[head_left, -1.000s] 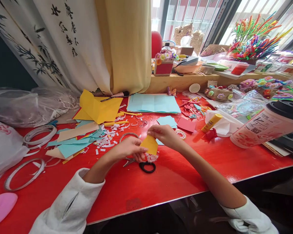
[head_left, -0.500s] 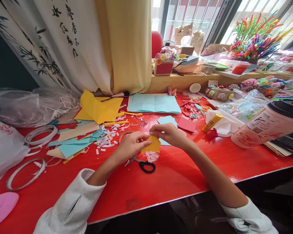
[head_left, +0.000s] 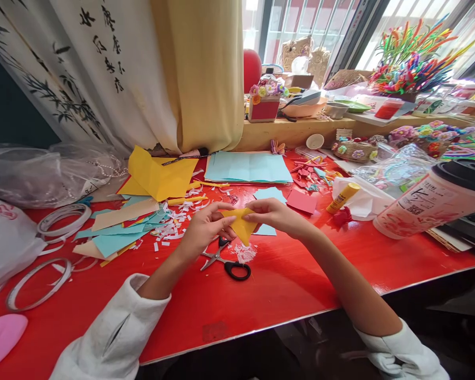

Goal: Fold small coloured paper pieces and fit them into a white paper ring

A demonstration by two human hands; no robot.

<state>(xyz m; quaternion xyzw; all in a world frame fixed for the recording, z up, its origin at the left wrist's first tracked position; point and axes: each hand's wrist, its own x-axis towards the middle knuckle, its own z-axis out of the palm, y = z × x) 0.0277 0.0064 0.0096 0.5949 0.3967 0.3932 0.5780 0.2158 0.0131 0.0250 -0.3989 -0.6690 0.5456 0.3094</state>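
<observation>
I have the left hand (head_left: 210,227) pinched closed on the left side of a small yellow paper piece (head_left: 243,226), and the right hand (head_left: 275,215) pinched on its right side, thumb and fingertips nearly together in each grip. The paper hangs between them above the red tabletop (head_left: 301,285), its lower end narrowing to a point. Just below I see open black-handled scissors (head_left: 217,257) beside a heap of fine paper shreds (head_left: 245,253). Dark characters run down the white curtain (head_left: 138,79); the takeaway cup (head_left: 427,203) carries printed characters and a square code, too small for me to read.
</observation>
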